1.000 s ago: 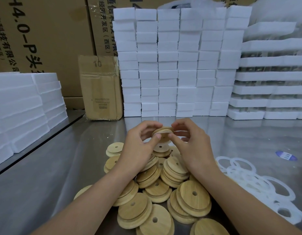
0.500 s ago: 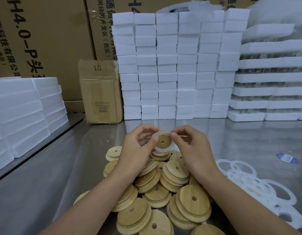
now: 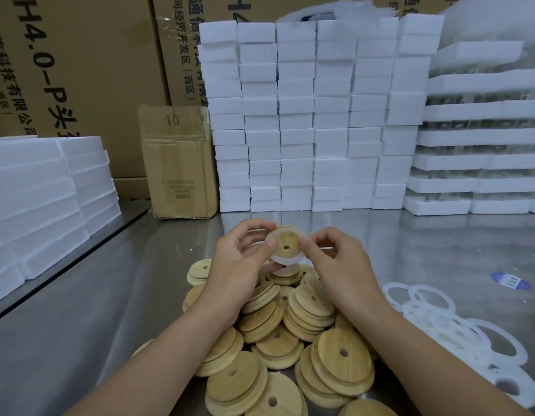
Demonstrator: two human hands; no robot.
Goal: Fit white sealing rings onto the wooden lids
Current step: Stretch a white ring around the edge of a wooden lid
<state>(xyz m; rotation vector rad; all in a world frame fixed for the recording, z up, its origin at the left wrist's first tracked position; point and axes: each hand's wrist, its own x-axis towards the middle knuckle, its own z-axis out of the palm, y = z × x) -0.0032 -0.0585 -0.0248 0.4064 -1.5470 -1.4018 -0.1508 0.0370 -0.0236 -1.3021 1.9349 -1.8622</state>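
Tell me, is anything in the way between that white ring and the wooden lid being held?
Nothing visible: the translucent white sealing ring already lies around the round wooden lid, pinched by the left hand and right hand.

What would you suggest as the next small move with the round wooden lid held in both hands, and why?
Probably run both thumbs around the round wooden lid, pressing the white sealing ring down. The left hand and right hand pinch the lid, and the ring looks loose at its lower edge.
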